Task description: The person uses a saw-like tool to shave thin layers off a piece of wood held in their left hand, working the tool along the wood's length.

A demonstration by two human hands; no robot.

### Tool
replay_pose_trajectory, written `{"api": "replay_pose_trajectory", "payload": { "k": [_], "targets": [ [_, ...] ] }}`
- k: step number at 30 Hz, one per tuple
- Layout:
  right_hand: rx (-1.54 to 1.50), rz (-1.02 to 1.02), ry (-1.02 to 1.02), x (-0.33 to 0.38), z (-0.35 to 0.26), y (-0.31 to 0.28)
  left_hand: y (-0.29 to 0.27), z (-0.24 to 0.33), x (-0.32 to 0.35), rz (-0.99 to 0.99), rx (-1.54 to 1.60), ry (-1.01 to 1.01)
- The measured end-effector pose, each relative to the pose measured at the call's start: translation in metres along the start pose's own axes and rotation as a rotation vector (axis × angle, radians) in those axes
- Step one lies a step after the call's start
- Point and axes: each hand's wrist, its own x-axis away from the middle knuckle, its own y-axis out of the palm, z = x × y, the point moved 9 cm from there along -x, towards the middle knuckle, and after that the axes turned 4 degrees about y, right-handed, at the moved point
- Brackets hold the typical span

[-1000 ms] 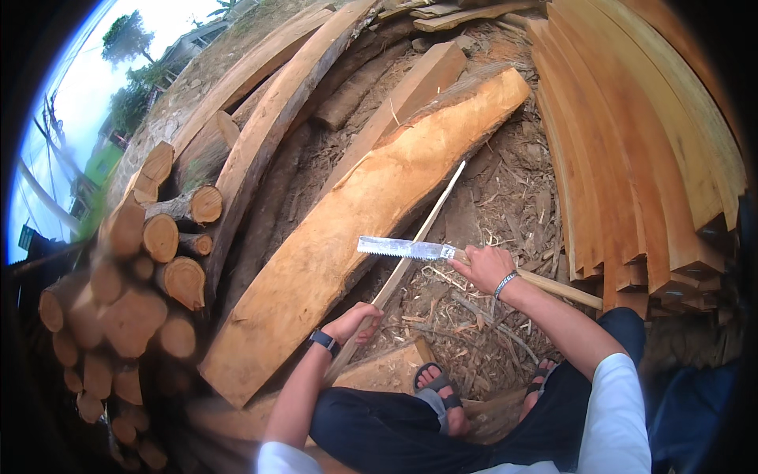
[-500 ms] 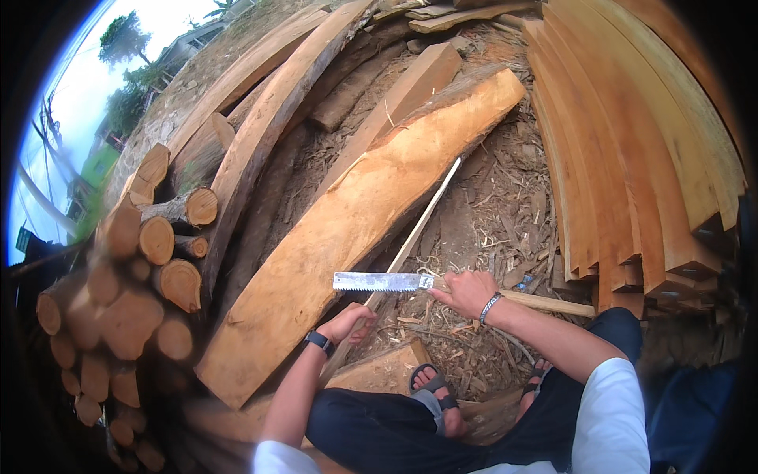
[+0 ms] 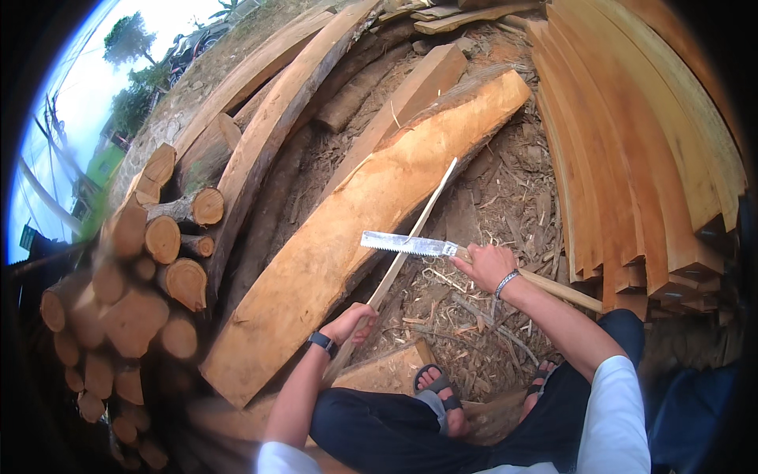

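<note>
My left hand [image 3: 350,325] is closed around a long thin wooden strip [image 3: 388,283], which slants up and to the right from my left leg. In my right hand [image 3: 487,267] is a handsaw [image 3: 426,246] with a silvery toothed blade and a long pale handle reaching back past my wrist. The blade crosses the strip's upper half, teeth toward me; whether they bite into it I cannot tell. Beyond the strip lies a broad wooden slab [image 3: 347,213] with rough bark edges, running diagonally away from me.
Cut logs [image 3: 130,324] are piled at the left. Long sawn boards [image 3: 624,150] are stacked at the right. Wood chips [image 3: 505,213] litter the ground between slab and boards. A short timber piece [image 3: 391,367] lies by my sandalled feet.
The saw and my right hand have moved up and to the right, bringing the blade over a higher part of the strip. My left hand keeps its hold, nearly in place.
</note>
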Motion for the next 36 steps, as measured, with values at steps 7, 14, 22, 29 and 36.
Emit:
{"api": "replay_pose_trajectory", "payload": {
  "k": [7, 14, 22, 29, 36],
  "targets": [
    [0.001, -0.037, -0.043, 0.005, -0.009, 0.016, -0.006, -0.01, -0.004, 0.01, -0.008, -0.027],
    [0.035, -0.135, -0.096, 0.028, -0.039, 0.022, -0.011, -0.012, -0.004, 0.042, 0.021, -0.04],
    [0.014, -0.03, 0.007, 0.014, -0.012, 0.008, -0.006, -0.006, 0.001, 0.052, 0.026, -0.027],
    [-0.096, -0.025, 0.065, 0.009, -0.002, 0.007, -0.003, -0.007, -0.001, 0.009, 0.069, -0.03],
    [-0.235, -0.045, 0.114, -0.003, 0.011, 0.015, -0.002, -0.005, 0.0, 0.027, 0.051, -0.045]
  ]
}}
